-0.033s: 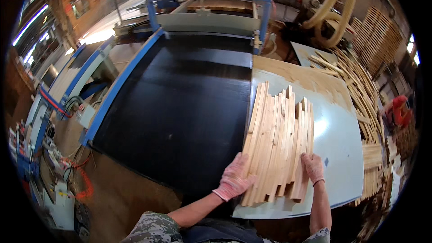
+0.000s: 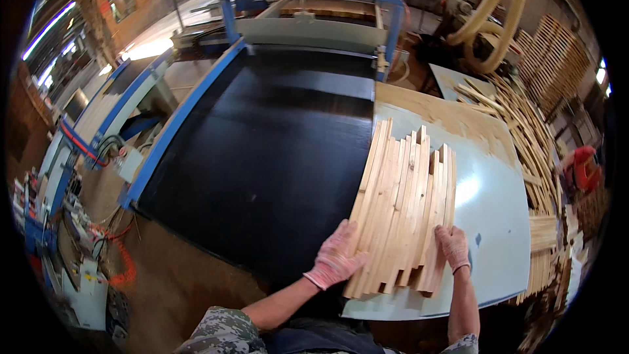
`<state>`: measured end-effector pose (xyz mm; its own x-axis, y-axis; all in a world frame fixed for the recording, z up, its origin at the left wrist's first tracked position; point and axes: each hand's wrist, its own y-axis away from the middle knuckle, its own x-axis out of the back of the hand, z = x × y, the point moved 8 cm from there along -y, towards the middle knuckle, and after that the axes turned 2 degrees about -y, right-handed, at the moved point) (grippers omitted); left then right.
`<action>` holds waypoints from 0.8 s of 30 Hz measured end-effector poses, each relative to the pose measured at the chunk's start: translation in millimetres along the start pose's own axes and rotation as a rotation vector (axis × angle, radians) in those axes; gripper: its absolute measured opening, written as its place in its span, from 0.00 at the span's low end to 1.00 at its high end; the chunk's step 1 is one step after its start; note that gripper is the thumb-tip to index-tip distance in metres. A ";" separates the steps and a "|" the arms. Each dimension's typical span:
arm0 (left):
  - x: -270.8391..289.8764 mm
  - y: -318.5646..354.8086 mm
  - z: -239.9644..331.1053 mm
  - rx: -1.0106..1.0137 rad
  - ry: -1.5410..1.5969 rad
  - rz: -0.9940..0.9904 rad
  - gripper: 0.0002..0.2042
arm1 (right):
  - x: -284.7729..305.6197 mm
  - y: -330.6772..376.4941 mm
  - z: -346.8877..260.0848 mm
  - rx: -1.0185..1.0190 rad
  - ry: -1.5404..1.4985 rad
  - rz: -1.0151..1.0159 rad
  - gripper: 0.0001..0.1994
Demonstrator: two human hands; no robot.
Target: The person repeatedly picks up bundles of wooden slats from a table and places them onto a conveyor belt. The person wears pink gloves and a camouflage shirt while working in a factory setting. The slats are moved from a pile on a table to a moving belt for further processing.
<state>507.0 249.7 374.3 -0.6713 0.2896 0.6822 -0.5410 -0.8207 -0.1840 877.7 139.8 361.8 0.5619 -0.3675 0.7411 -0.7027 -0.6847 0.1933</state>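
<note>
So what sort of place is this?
Probably a woodworking shop. Pale wooden strips lie between the left hand and right hand, more loose wood is heaped to the right, and a big blue-framed machine stands to the left.

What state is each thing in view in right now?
Wooden strips: lying side by side, ends uneven
Left grip: gloved, against the strips' left side
Right grip: gloved, fingers bent, at their right side
Black bed: flat, shiny
Pale tabletop: flat, brownish at the far end
Loose strips: heaped askew
Orange cord: coiled
</note>
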 end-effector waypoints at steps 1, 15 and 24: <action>1.3 1.9 -9.9 0.028 -0.042 -0.004 0.46 | -9.3 2.9 -16.9 0.051 -0.078 -0.036 0.27; 389.7 155.4 -269.5 0.479 -0.493 0.360 0.37 | -367.2 148.9 -396.7 0.451 -0.050 -0.505 0.21; 279.1 499.0 -463.0 1.144 -0.053 0.424 0.09 | -525.7 199.2 -535.6 0.451 0.054 -0.535 0.36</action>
<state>-184.9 149.1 145.3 -0.6503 -0.1048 0.7524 0.4916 -0.8131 0.3116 208.5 533.7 355.1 0.7496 0.1167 0.6515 -0.0791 -0.9615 0.2633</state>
